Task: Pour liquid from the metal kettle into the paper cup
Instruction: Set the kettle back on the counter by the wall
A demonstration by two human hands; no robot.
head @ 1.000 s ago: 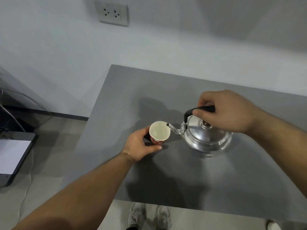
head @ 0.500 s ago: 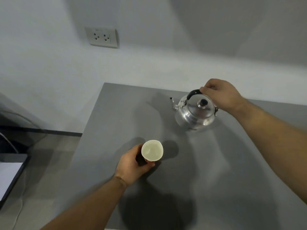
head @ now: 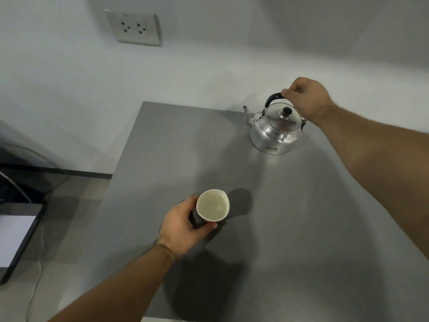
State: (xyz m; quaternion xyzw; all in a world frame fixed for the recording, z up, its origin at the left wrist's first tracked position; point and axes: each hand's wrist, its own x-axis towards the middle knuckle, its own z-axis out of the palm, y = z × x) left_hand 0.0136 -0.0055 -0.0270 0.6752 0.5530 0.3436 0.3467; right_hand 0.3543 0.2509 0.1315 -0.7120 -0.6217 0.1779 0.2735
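Note:
A shiny metal kettle (head: 276, 130) with a black knob and black handle stands upright near the back right of the grey table (head: 301, 217), its spout pointing left. My right hand (head: 306, 98) is closed around the top of the kettle's handle. The paper cup (head: 212, 208), white inside with pale liquid in it, sits well in front of the kettle, toward the table's left side. My left hand (head: 183, 228) wraps its left side, thumb and fingers around the wall.
A white wall with a double power socket (head: 134, 27) rises behind the table. Left of the table lies lower floor with a dark tray-like object holding a white sheet (head: 14, 238) and a thin cable (head: 34, 287). The table's left edge runs close to the cup.
The kettle has gone from pouring at the cup's rim to standing upright at the back right, still in my right hand. The cup stays in my left hand.

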